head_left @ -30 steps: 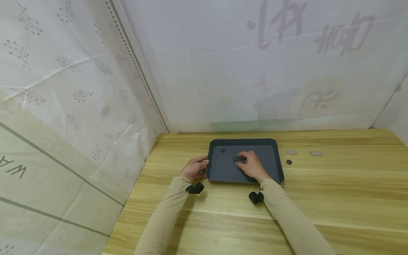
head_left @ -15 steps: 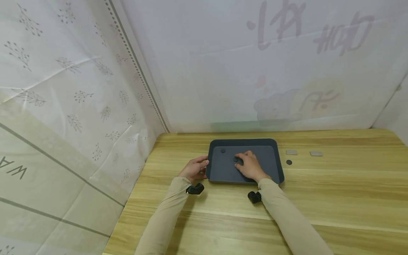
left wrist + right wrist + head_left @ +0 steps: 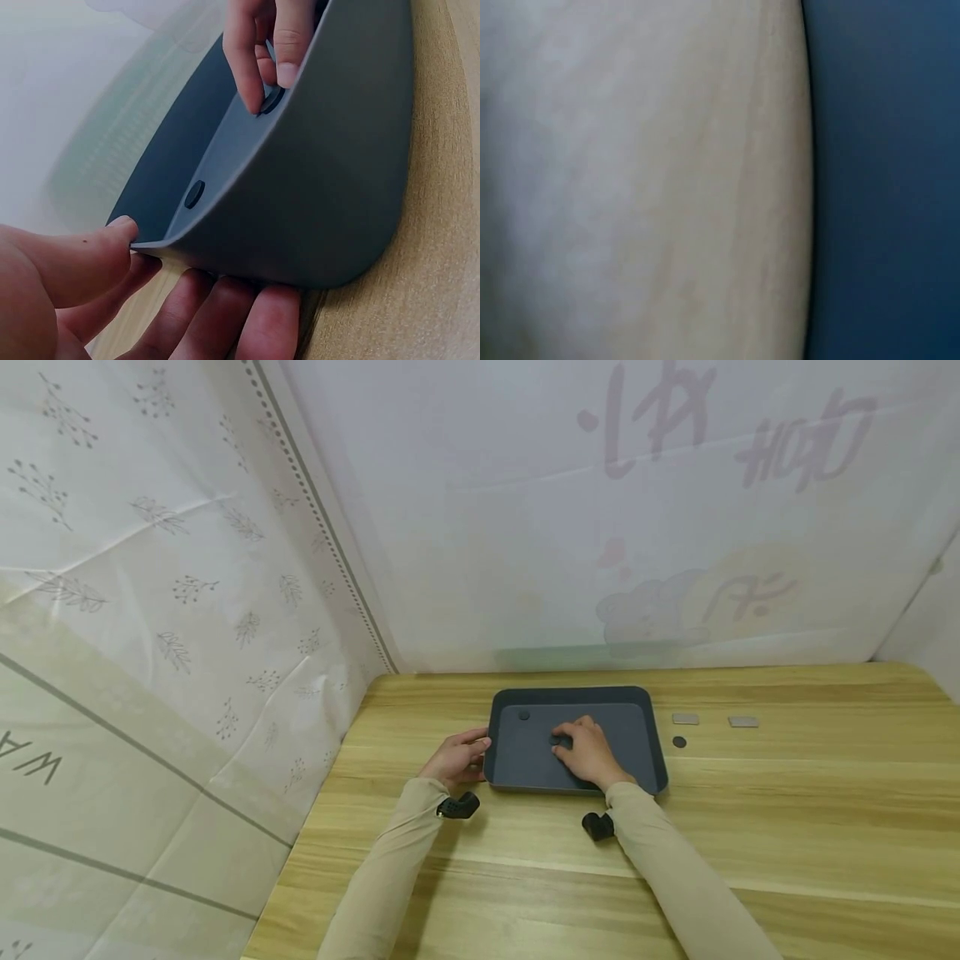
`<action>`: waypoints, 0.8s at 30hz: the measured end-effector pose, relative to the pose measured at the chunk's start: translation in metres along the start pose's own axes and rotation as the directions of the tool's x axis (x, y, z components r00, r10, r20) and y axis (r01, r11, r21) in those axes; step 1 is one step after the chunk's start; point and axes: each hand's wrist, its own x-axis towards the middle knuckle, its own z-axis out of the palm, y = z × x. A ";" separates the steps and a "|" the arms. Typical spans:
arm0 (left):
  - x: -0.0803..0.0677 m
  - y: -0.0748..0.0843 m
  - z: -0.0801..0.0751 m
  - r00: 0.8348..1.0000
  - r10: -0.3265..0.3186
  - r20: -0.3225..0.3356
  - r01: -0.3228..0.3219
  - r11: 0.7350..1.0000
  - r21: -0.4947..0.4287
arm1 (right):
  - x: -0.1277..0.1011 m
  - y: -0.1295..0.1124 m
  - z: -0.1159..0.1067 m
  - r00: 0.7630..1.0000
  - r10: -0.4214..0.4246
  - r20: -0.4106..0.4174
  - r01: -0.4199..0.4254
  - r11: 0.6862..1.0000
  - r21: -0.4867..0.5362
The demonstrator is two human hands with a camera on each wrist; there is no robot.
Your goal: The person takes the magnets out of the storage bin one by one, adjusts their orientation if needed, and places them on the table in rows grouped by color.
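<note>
Dark plastic sits under every fingertip: the right hand (image 3: 587,750) pinches a small black disc (image 3: 271,98) on the tray floor, while the left hand (image 3: 455,758) grips the tray (image 3: 497,718) by its left rim, thumb over the edge. The step looks like picking the disc up; next calls for a clean lift. A second disc (image 3: 523,715) lies toward the tray's far-left corner.

I am seeing 2 small grey square pieces (image 3: 686,718) (image 3: 744,722) lying side by side but apart on the wooden tabletop (image 3: 787,827). A small dark disc (image 3: 679,742) is lying near them. Thin printed sheeting (image 3: 172,577) is hanging behind and along one side.
</note>
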 end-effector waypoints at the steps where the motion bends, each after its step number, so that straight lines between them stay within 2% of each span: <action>1: 0.000 0.000 0.000 1.000 0.000 0.000 0.000 1.000 0.003 | 0.000 0.000 0.000 1.000 -0.002 -0.003 0.002 1.000 0.000; 18: 0.001 -0.002 0.001 1.000 0.008 -0.009 -0.008 1.000 0.008 | 0.000 -0.002 -0.002 1.000 0.003 -0.023 -0.003 1.000 -0.008; 24: -0.001 -0.002 -0.001 0.999 0.038 0.025 -0.038 0.999 0.002 | -0.001 -0.002 -0.002 1.000 0.006 -0.021 -0.006 1.000 -0.012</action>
